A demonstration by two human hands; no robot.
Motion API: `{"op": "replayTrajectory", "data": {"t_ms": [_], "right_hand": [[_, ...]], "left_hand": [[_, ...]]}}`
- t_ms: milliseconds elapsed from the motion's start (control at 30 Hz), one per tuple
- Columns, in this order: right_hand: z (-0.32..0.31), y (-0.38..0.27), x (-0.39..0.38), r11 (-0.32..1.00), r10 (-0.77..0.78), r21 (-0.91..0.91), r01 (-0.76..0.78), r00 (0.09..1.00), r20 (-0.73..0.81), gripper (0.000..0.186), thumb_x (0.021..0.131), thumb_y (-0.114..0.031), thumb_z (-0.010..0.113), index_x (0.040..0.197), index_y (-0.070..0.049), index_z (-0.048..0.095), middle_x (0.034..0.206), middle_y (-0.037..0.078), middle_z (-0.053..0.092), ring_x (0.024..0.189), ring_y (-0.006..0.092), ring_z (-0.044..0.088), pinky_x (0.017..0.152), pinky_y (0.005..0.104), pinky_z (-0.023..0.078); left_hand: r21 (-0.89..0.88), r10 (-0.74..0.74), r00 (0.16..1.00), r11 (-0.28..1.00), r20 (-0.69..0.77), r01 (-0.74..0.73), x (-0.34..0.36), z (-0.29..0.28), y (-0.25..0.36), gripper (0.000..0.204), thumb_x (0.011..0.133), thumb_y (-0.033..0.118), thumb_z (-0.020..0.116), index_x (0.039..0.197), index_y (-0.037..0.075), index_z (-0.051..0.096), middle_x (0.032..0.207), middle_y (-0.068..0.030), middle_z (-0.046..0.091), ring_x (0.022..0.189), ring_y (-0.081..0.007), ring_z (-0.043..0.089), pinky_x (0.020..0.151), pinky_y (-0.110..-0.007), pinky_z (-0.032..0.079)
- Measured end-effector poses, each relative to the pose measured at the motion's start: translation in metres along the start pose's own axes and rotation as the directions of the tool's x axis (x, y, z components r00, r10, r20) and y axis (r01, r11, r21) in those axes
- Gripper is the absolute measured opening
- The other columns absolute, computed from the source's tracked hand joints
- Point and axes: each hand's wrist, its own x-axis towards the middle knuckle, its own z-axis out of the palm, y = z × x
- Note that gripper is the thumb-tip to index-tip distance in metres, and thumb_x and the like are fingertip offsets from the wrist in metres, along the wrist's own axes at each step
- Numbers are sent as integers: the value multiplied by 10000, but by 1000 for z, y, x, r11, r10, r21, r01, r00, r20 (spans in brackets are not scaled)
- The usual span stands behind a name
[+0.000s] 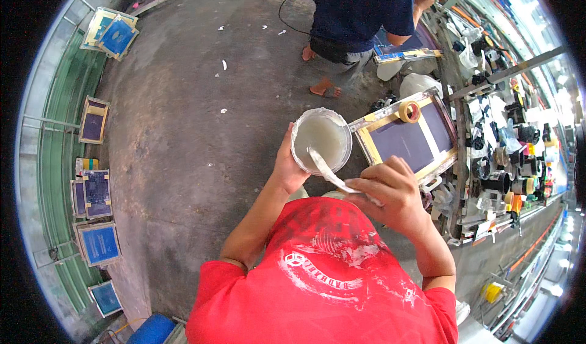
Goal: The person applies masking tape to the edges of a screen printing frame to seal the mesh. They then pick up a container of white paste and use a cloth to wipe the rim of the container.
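Observation:
A round plastic tub with a smeared rim is held up in front of my red shirt. My left hand is wrapped round its left side. Inside lies a pale, whitish paste. A whitish, paste-coated stirring stick slants into the tub, its far end resting in the paste near the front wall. My right hand pinches the near end of that stick, just right of the tub. To the right, a framed printing screen lies with a roll of tan tape on its upper edge.
A person in a dark shirt stands barefoot ahead, beside another screen frame. Along the right, shelves hold several dark and clear tubs. Several framed screens lean at the left wall. White scraps dot the dark floor.

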Motion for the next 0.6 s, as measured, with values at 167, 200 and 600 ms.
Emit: {"op": "replayTrajectory", "data": {"t_ms": [167, 200, 600], "right_hand": [[-26, 0, -14, 974, 147, 178, -138, 988, -43, 708, 697, -341, 807, 1278, -44, 530, 958, 73, 591, 893, 213, 563, 768, 372, 445], [-17, 7, -23, 889, 315, 403, -217, 929, -195, 669, 725, -310, 762, 1276, -42, 491, 1026, 82, 572, 939, 197, 551, 804, 365, 451], [48, 93, -56, -118, 884, 993, -30, 452, 119, 447, 887, 25, 543, 1324, 29, 454, 1224, 159, 594, 1091, 238, 622, 915, 384, 528]], "left_hand": [[-101, -48, 998, 994, 35, 51, -1, -6, -1, 580, 983, 550, 331, 1372, 142, 465, 1344, -75, 532, 1214, -245, 529, 1006, -466, 441], [-138, -57, 994, 988, 88, 68, 2, -7, -4, 557, 993, 511, 338, 1378, 127, 457, 1359, -91, 522, 1226, -270, 519, 1019, -482, 432], [-98, -149, 970, 981, 192, 170, -10, -32, -19, 500, 965, 380, 414, 1276, 7, 533, 1219, -163, 610, 1108, -278, 602, 979, -448, 468]]}}
